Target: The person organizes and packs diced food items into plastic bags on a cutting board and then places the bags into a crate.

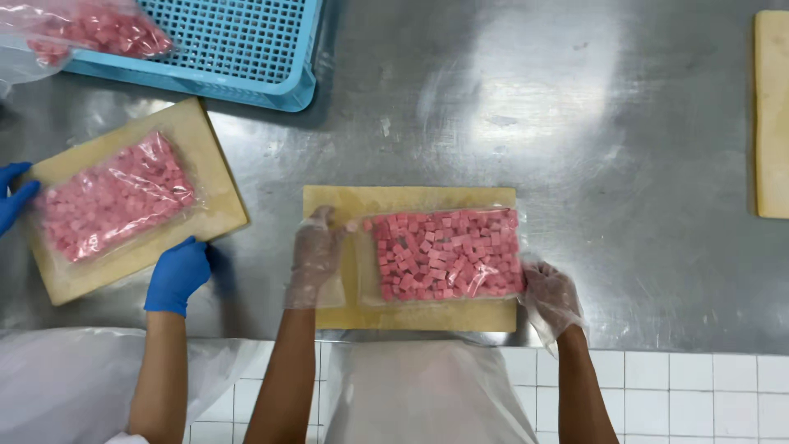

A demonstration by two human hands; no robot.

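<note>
A clear plastic bag of pink meat cubes (448, 255) lies flat on a pale yellow cutting board (411, 199) in front of me. My left hand (314, 256), in a thin clear glove, rests on the bag's open left end, fingers bent over the plastic. At the bag's lower right corner my right hand (549, 294), also in a clear glove, touches the edge of the bag and board.
A co-worker's blue-gloved hands (177, 275) hold a second board (209, 164) with another bag of pink cubes (111, 197) at the left. A blue plastic crate (246, 45) with a filled bag (90, 29) sits at the back left. Another board (772, 115) lies far right on the steel table (575, 123).
</note>
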